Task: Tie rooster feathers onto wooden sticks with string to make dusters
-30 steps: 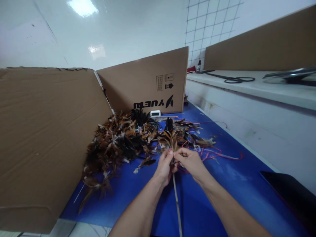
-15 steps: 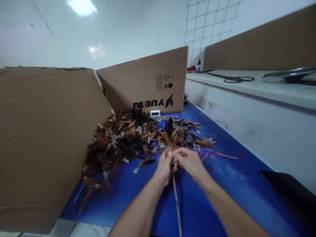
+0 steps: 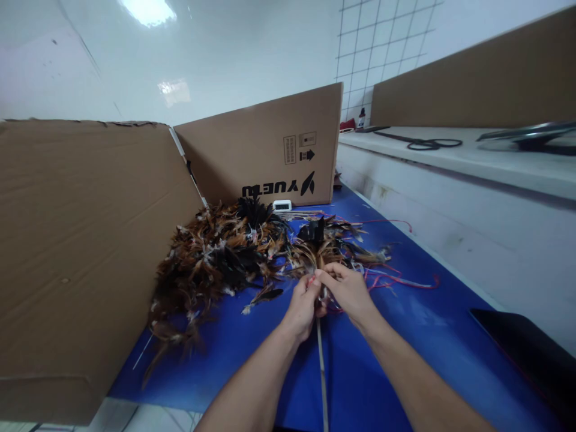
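Note:
Both my hands meet over the blue table around a bundle of brown and black feathers (image 3: 317, 249) at the top of a thin stick (image 3: 322, 366). My left hand (image 3: 300, 306) is closed around the feather bases and the stick's upper end. With thumb and fingers pinched, my right hand (image 3: 348, 294) presses at the base of the same feathers; a bit of pink shows between the fingertips. What exactly the right fingers pinch is partly hidden. The stick runs down toward me from beneath the hands.
A large heap of loose feathers (image 3: 202, 264) lies to the left, against a cardboard box (image 3: 90, 252). Pink string (image 3: 405, 279) trails on the right. A small white digital display (image 3: 282, 206) stands at the back. Scissors (image 3: 434, 144) rest on the white ledge (image 3: 486, 144).
Both hands have shifted slightly right with the feather bundle. Its black feathers now spread wider, and the stick leans a little differently. Right fingers stay at the feather base.

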`<state>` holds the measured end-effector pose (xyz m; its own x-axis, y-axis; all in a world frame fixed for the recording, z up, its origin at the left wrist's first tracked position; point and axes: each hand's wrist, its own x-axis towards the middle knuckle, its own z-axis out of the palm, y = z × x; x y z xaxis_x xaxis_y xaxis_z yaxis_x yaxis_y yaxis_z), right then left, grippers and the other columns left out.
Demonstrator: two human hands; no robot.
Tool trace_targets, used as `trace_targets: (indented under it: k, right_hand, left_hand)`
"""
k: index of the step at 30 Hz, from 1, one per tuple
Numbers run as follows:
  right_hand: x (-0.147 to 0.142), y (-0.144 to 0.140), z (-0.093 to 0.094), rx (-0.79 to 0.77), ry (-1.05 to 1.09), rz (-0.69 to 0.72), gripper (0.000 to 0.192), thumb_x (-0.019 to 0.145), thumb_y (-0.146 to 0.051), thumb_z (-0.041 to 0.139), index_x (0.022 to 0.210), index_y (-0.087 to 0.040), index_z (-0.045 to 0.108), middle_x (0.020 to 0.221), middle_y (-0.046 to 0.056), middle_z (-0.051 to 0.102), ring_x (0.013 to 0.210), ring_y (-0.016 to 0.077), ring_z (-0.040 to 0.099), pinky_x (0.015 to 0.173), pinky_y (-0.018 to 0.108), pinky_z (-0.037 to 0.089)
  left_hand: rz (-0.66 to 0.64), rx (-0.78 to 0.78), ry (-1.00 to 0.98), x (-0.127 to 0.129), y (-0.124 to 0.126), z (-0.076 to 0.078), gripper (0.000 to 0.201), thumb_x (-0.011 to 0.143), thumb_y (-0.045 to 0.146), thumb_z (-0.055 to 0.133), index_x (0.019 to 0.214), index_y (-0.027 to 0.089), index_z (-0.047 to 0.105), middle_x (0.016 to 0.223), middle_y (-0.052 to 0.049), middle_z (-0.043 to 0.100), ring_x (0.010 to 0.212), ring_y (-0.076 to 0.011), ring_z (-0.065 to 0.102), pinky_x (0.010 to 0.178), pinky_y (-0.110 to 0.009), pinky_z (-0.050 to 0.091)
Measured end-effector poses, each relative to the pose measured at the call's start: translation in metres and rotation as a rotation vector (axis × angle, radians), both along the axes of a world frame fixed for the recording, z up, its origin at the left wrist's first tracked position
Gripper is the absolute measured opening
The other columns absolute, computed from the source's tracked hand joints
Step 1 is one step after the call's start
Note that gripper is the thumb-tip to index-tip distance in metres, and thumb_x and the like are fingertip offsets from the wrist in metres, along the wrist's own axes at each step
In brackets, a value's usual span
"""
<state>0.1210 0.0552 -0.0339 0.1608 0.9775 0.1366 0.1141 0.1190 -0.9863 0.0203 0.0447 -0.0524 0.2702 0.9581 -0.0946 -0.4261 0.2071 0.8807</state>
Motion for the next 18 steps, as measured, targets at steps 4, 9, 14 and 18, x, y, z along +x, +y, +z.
trace_targets:
  k: [4,9,14,18]
  right_hand:
    - [0.0,-0.003,0.009,-0.062,0.196,0.042,0.028,0.066,-0.044,0.065,0.062,-0.018,0.054,0.047,-0.003,0.055,0.037,0.0113,0.049,0.037,0.024,0.043]
    - [-0.003,-0.007,0.009,-0.067,0.274,0.121,0.031,0.066,-0.046,0.066,0.065,-0.017,0.054,0.049,-0.003,0.054,0.038,0.0105,0.048,0.035,0.023,0.043]
    - [-0.005,-0.006,0.004,-0.066,0.249,0.104,0.03,0.065,-0.045,0.067,0.068,-0.017,0.056,0.053,-0.003,0.055,0.039,0.0091,0.047,0.035,0.022,0.042]
    - [-0.006,-0.003,-0.002,-0.061,0.239,0.096,0.029,0.065,-0.044,0.067,0.068,-0.018,0.055,0.049,-0.004,0.053,0.037,0.0086,0.044,0.033,0.021,0.04]
  left_hand:
    - [-0.015,-0.032,-0.111,0.0,0.002,-0.002,0.043,0.071,0.056,0.056,0.085,0.015,0.052,0.064,0.0,0.05,0.047,-0.0061,0.043,0.036,-0.015,0.025]
    - [0.003,-0.053,-0.138,0.0,0.003,-0.001,0.035,0.071,0.048,0.059,0.078,0.014,0.05,0.06,0.001,0.049,0.046,-0.0064,0.044,0.036,-0.015,0.025]
    - [-0.011,-0.066,-0.152,0.0,0.003,0.001,0.03,0.068,0.04,0.064,0.08,0.015,0.052,0.061,0.001,0.05,0.046,-0.0063,0.045,0.037,-0.015,0.024]
    - [-0.033,-0.121,-0.183,-0.002,0.004,0.0,0.027,0.066,0.035,0.065,0.079,0.014,0.053,0.06,0.001,0.05,0.047,-0.0072,0.046,0.037,-0.016,0.025]
